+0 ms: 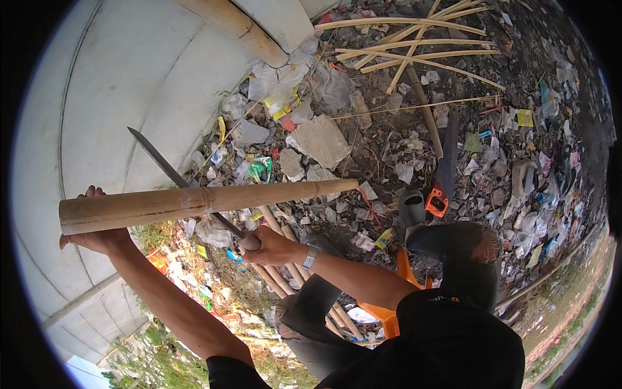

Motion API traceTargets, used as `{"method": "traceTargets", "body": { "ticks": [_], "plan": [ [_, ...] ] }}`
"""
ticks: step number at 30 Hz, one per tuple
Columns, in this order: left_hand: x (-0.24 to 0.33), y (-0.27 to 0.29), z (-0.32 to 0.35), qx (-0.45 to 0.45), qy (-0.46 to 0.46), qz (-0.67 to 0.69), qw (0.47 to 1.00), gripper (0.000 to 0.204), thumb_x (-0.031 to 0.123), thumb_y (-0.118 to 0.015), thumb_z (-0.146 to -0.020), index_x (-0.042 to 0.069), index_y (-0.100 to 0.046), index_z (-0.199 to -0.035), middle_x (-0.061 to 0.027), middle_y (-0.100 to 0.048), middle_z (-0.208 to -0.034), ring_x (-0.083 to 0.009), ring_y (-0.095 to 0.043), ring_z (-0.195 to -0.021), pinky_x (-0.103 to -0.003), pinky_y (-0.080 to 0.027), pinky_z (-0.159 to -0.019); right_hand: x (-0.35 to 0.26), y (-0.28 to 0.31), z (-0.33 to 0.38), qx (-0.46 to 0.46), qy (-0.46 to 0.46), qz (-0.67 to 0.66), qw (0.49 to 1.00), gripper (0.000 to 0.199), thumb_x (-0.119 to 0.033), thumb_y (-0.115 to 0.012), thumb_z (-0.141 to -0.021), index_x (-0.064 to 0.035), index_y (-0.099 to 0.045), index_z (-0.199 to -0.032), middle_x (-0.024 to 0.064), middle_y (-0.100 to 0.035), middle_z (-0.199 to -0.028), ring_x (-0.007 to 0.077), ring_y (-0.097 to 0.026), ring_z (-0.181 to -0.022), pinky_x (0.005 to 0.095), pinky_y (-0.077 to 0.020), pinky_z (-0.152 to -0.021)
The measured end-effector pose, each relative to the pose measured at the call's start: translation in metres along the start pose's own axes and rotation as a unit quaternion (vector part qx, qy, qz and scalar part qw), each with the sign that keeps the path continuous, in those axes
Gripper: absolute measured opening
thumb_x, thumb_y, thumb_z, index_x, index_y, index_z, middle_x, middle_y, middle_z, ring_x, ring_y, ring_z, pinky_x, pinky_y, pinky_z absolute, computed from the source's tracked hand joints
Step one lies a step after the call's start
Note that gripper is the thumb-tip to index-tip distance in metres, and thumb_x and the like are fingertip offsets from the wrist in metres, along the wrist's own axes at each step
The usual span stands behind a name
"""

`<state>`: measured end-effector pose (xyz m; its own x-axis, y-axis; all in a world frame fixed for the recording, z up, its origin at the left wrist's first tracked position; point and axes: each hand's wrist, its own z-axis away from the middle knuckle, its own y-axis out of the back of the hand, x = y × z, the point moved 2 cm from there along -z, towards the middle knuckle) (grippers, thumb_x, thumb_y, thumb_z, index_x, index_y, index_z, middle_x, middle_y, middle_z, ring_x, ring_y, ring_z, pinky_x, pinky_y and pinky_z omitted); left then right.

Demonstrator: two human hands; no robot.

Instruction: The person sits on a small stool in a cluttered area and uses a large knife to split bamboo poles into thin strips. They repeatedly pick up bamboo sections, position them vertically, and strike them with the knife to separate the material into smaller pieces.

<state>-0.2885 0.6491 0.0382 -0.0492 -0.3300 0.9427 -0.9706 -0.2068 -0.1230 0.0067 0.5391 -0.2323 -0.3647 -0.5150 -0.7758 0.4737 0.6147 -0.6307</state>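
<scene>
A bamboo pole [207, 200] is held crosswise ahead of the knees above littered ground, its thick end toward the pale wall [129, 78] and its thinner end toward the middle of the view. The step in hand is judged to be the dressing or cutting of this pole with a long knife [159, 157], whose blade is passed beneath it and is seen on both sides. Whether the blade is touching the pole cannot be told. For the next move, a steady hold on the thick end and a controlled blade angle seem to be called for, with the supporting fingers kept clear of the edge.

The left hand [103, 240] is placed at the thick end, its arm extended; the palm is set below, and the fingers are curled behind, their tips shown above the upper side. The right hand [271, 247] is held lower and nearer the body, its elbow bent, the fingers wrapped around the knife's handle. Pale split strips [389, 21] are strewn beyond, and a saw [446, 159] is laid on the ground to the right.
</scene>
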Motion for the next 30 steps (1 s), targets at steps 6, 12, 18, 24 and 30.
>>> {"method": "traceTargets", "body": {
  "ticks": [6,12,18,24,30],
  "plan": [
    [-0.005,-0.111,0.043,0.366,-0.095,-0.182,0.908,0.113,0.081,0.009,-0.091,-0.004,-0.043,-0.145,-0.0322,-0.060,-0.130,-0.0392,-0.059,-0.125,-0.048,-0.046,-0.113,0.011,0.023,0.016,-0.070,0.051,0.116,0.990,0.028,-0.020,-0.073,-0.083,0.0030,-0.058,-0.077,0.0081,-0.059,-0.062,0.0148,-0.056,-0.055,0.0361,-0.0446,-0.055],
    [0.024,-0.164,0.123,0.330,-0.192,-0.112,0.917,0.098,0.071,-0.002,-0.102,-0.007,-0.048,-0.141,-0.0246,-0.067,-0.122,-0.0348,-0.067,-0.108,-0.042,-0.052,-0.101,-0.032,0.049,0.084,0.079,0.139,0.430,0.888,0.026,-0.018,-0.074,-0.083,0.0048,-0.064,-0.091,0.0078,-0.061,-0.071,0.0138,-0.054,-0.062,0.0348,-0.0459,-0.058],
    [-0.011,-0.231,0.185,0.121,-0.301,-0.214,0.921,0.067,0.058,-0.041,-0.108,-0.002,-0.070,-0.117,-0.0148,-0.075,-0.100,-0.0259,-0.070,-0.098,-0.034,-0.052,-0.085,-0.049,0.042,0.189,0.352,0.227,0.482,0.769,0.021,-0.013,-0.073,-0.083,0.0053,-0.066,-0.091,0.0070,-0.064,-0.070,0.0135,-0.059,-0.062,0.0324,-0.0462,-0.055],
    [-0.026,-0.274,0.239,0.051,-0.438,-0.418,0.795,0.038,0.037,-0.055,-0.105,0.011,-0.066,-0.130,-0.0118,-0.066,-0.133,-0.0314,-0.061,-0.125,-0.045,-0.046,-0.106,-0.083,0.064,0.269,0.458,0.156,0.463,0.742,0.024,-0.018,-0.074,-0.079,0.0049,-0.068,-0.079,0.0111,-0.064,-0.062,0.0212,-0.063,-0.058,0.0377,-0.0476,-0.057],
    [-0.039,-0.309,0.203,-0.048,-0.556,-0.465,0.687,0.030,0.035,-0.062,-0.098,0.007,-0.073,-0.103,-0.0097,-0.071,-0.108,-0.0280,-0.063,-0.116,-0.045,-0.042,-0.109,-0.108,0.059,0.312,0.448,0.058,0.516,0.727,0.024,-0.019,-0.077,-0.081,0.0031,-0.068,-0.076,0.0089,-0.063,-0.060,0.0180,-0.061,-0.054,0.0355,-0.0459,-0.052]
  ]
}}
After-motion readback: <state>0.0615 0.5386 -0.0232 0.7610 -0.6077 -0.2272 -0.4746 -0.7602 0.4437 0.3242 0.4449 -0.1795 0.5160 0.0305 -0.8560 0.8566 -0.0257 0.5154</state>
